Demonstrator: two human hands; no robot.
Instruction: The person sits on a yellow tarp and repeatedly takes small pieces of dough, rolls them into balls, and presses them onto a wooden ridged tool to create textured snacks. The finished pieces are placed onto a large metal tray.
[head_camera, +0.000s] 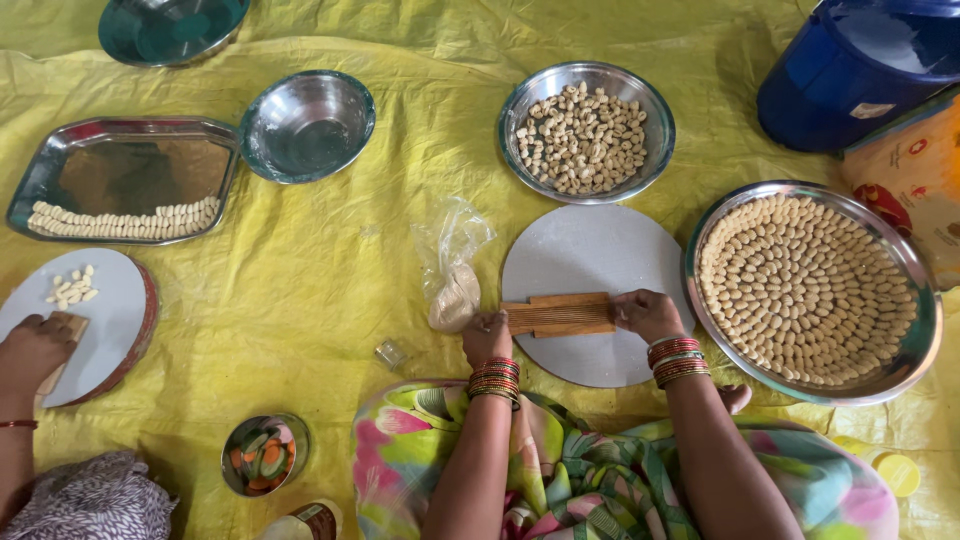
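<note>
Ridged wooden comb board (558, 315) lies on a round grey board (590, 250), held at both ends: the left hand (487, 338) pinches its 9 o'clock end with bent fingers, the right hand (648, 313) its 3 o'clock end. At 3 o'clock, a steel tray (925, 335) holds shaped dough pieces (805, 290) in rings. At 12 o'clock stands a steel bowl (655, 110) of pieces.

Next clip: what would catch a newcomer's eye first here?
Probably the large steel plate at the right, filled with small pale dough pieces laid in neat rings. Next, at bottom centre, the left hand and right hand hold a ridged wooden board on a round grey board, all on a bright yellow sheet.
</note>
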